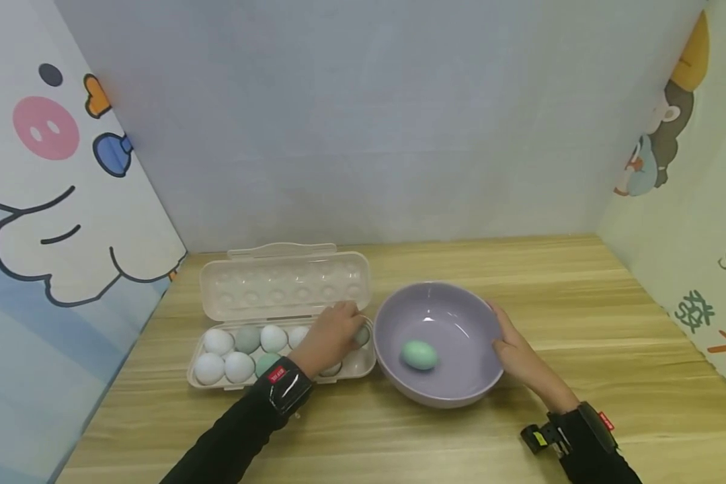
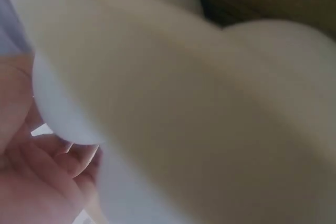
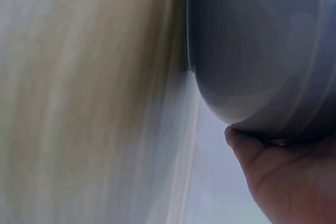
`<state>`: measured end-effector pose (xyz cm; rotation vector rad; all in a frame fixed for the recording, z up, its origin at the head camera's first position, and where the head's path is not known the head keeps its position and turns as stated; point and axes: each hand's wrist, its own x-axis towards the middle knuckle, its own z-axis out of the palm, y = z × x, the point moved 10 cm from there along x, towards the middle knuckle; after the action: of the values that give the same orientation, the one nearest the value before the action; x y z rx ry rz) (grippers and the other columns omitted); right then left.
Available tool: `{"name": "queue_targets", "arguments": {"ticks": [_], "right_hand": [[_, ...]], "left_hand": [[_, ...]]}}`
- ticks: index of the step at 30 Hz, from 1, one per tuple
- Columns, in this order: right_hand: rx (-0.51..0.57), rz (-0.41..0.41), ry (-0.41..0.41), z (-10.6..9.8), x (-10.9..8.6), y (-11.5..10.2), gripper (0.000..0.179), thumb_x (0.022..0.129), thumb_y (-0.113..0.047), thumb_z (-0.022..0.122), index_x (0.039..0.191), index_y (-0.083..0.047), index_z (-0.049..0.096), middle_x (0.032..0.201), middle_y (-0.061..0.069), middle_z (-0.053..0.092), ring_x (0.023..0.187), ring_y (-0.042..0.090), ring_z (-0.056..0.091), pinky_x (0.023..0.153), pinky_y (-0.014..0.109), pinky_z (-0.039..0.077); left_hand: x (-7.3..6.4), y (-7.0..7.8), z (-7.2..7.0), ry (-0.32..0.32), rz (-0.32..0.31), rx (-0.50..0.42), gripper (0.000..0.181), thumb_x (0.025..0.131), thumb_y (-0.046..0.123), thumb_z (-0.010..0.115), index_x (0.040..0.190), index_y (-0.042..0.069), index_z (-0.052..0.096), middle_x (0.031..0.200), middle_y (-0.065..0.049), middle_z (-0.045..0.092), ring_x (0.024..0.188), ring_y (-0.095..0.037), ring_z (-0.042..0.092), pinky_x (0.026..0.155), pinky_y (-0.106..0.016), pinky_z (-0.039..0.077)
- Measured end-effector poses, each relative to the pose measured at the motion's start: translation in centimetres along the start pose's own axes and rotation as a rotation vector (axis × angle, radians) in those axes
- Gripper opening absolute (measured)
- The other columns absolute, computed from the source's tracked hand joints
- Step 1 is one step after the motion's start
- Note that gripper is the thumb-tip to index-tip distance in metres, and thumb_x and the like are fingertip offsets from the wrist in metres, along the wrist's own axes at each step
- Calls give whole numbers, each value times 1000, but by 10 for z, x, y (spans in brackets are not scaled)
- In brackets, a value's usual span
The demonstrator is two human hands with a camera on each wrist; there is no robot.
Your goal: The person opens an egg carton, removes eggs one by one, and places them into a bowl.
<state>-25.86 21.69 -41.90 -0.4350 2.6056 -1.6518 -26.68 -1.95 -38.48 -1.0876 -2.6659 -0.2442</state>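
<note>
In the head view an egg carton (image 1: 357,366) lies with its lid raised at the back, holding white, grey-green and green eggs. My left hand (image 1: 333,334) reaches into its right end, with curled fingers around a grey-green egg (image 1: 361,335). The left wrist view shows that hand's fingers (image 2: 47,171) behind a pale egg (image 2: 63,103), past the blurred carton side. Right beside the carton stands a purple bowl (image 1: 466,366) with a green egg (image 1: 420,355) inside. My right hand (image 1: 523,356) grips the bowl's right rim, thumb over the edge.
The carton's lid (image 1: 284,286) leans back behind the eggs. A wood-grain tabletop (image 1: 581,323) carries everything. Behind it rises a plain pale wall (image 1: 387,134), with cartoon-printed panels (image 1: 97,202) at the sides.
</note>
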Motion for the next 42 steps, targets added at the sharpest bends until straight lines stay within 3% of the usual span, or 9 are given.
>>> {"name": "queue_targets", "arguments": {"ticks": [7, 12, 19, 24, 28, 34, 42], "right_hand": [[5, -5, -4, 1, 0, 0, 65, 78, 13, 30, 139, 0, 10, 142, 30, 11, 126, 50, 13, 96, 65, 18], [0, -4, -5, 0, 0, -1, 66, 78, 12, 30, 139, -1, 9, 142, 30, 10, 125, 50, 15, 94, 66, 21], [12, -4, 4, -4, -1, -2, 67, 77, 13, 30, 139, -1, 11, 142, 30, 11, 125, 50, 15, 94, 65, 21], [40, -6, 0, -3, -1, -2, 68, 75, 14, 29, 139, -2, 11, 142, 29, 12, 125, 50, 16, 93, 65, 23], [72, -21, -8, 0, 0, -3, 68, 74, 15, 29, 138, -1, 13, 141, 29, 14, 124, 50, 18, 93, 65, 23], [90, -37, 2, -1, -1, -3, 69, 72, 17, 29, 137, -2, 17, 139, 28, 18, 123, 49, 21, 92, 65, 26], [133, -25, -3, -1, 1, -1, 71, 72, 16, 29, 138, -6, 16, 139, 26, 20, 120, 48, 29, 87, 60, 38]], "left_hand": [[-3, 3, -3, 14, 6, -68, 24, 68, 6, 69, 88, 5, 56, 83, -4, 51, 78, -21, 49, 68, -33, 45], [-2, 2, -21, 68, -2, -107, 20, 70, 3, 65, 87, 5, 54, 82, -4, 51, 79, -20, 47, 72, -33, 45], [12, 6, -49, 131, -27, -102, 39, 74, 8, 67, 110, 0, 55, 97, -8, 52, 87, -21, 45, 76, -31, 46], [26, 13, -56, 141, -19, -130, 31, 71, 14, 71, 100, 7, 61, 91, -1, 51, 84, -15, 45, 72, -26, 45], [42, 22, -50, 106, -1, -166, 31, 69, 14, 72, 97, 7, 62, 86, 0, 49, 78, -13, 46, 68, -25, 44], [69, 38, -22, -43, 5, -208, 31, 70, 15, 71, 99, 10, 62, 83, 2, 47, 73, -11, 44, 62, -21, 41], [85, 52, 4, -140, 26, -249, 30, 74, 17, 69, 102, 9, 61, 96, -4, 54, 84, -16, 51, 71, -24, 46]]}}
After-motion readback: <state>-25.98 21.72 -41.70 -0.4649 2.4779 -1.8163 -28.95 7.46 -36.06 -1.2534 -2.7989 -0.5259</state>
